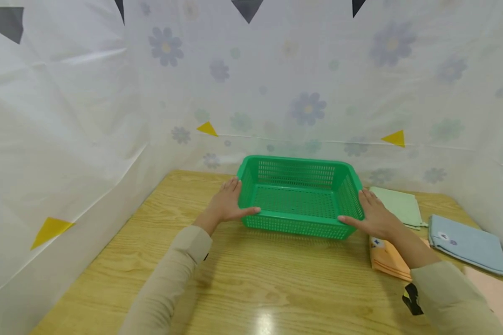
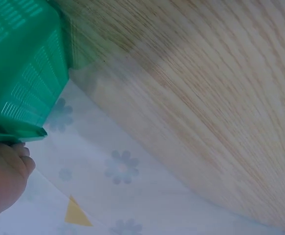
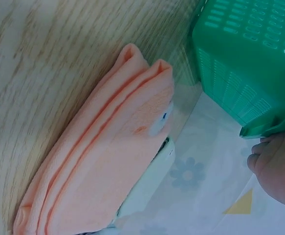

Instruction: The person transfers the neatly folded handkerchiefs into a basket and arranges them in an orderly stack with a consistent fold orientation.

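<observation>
A green plastic basket (image 1: 293, 226) with slotted walls stands at the back of the wooden table, its inside bare. My left hand (image 1: 227, 204) grips its left end, thumb over the near rim and fingers along the side. At the right end, my right hand (image 1: 376, 217) holds it the same way. Both wrist views show fingertips tucked under the basket's lip, by the left hand (image 2: 5, 174) and the right hand (image 3: 279, 169). Just beside the right wrist lies a folded orange towel (image 1: 386, 260), partly hidden by that forearm.
Right of the basket lie a folded pale green cloth (image 1: 396, 205), a folded blue cloth (image 1: 471, 246) and a pink cloth (image 1: 496, 295) partly behind the right sleeve. White flowered sheeting (image 1: 272, 70) walls off the back and sides of the wooden table (image 1: 251, 279).
</observation>
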`<state>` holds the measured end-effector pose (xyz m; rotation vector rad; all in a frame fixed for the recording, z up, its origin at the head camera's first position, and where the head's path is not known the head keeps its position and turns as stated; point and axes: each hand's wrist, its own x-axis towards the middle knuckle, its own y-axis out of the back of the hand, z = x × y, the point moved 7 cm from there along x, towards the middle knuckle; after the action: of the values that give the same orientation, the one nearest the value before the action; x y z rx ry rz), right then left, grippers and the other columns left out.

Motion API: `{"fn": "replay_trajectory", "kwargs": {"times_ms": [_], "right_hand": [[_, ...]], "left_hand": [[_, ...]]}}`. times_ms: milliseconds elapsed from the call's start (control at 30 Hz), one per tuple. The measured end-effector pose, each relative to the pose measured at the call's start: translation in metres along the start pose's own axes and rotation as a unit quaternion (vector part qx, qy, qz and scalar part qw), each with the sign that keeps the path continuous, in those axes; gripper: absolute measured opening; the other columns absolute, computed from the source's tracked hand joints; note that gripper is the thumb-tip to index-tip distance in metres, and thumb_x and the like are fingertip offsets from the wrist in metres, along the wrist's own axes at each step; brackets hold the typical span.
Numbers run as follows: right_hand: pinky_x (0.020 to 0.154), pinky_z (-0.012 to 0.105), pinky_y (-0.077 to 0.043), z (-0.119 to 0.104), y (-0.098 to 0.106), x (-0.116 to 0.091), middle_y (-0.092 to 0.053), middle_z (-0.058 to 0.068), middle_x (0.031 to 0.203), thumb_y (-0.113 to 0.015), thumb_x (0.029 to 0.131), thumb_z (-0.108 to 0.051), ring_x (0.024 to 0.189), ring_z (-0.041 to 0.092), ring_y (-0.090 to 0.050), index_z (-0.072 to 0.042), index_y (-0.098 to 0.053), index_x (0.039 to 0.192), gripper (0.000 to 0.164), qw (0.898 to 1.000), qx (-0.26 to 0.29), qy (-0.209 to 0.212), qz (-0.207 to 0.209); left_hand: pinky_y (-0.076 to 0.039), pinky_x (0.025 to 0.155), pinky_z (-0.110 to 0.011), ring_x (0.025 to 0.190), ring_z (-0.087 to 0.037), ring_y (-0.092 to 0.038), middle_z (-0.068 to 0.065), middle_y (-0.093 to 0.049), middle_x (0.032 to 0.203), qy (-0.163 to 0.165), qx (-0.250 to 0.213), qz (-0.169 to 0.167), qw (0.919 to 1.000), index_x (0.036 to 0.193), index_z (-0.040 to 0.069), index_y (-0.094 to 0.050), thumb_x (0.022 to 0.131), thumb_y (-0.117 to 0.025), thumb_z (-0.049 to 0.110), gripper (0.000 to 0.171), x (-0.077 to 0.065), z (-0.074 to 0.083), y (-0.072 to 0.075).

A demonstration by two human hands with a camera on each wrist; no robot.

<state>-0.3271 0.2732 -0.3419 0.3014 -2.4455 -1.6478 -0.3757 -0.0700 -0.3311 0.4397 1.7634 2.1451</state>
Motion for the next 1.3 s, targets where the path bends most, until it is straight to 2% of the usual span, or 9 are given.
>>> {"fn": "replay_trajectory", "kwargs": {"times_ms": [767,1133,1300], "right_hand": [[0.105,0.069,-0.005,-0.0005,-0.0005,0.0011,0.002,0.037,0.148,-0.049,0.087,-0.059,0.136,0.054,0.0,0.015,-0.002,0.143,0.105,1.0,-0.009,-0.008,-0.006],[0.104,0.069,-0.006,0.0003,-0.0007,0.0007,0.0,0.038,0.148,-0.049,0.087,-0.06,0.136,0.053,0.0,0.015,-0.003,0.143,0.105,1.0,-0.013,-0.007,-0.01],[0.105,0.069,-0.006,-0.0004,-0.0003,-0.0006,0.0,0.037,0.149,-0.05,0.087,-0.059,0.136,0.053,-0.001,0.015,-0.003,0.143,0.104,1.0,-0.015,-0.005,-0.007]], "left_hand": [[-0.005,0.119,-0.041,0.145,-0.031,-0.001,-0.021,-0.002,0.155,0.011,-0.025,0.006,0.9996,0.147,-0.005,-0.007,0.045,-0.001,0.1,0.146,0.0014,-0.0035,-0.0052],[-0.005,0.119,-0.041,0.145,-0.031,-0.001,-0.021,-0.002,0.155,0.011,-0.023,0.007,0.9997,0.147,-0.005,-0.008,0.046,-0.001,0.099,0.145,0.0016,-0.0034,-0.0066],[-0.005,0.119,-0.041,0.145,-0.031,-0.001,-0.021,-0.002,0.155,0.011,-0.033,0.008,0.9994,0.147,-0.005,-0.007,0.051,-0.006,0.099,0.141,0.0003,-0.003,-0.007]]}}
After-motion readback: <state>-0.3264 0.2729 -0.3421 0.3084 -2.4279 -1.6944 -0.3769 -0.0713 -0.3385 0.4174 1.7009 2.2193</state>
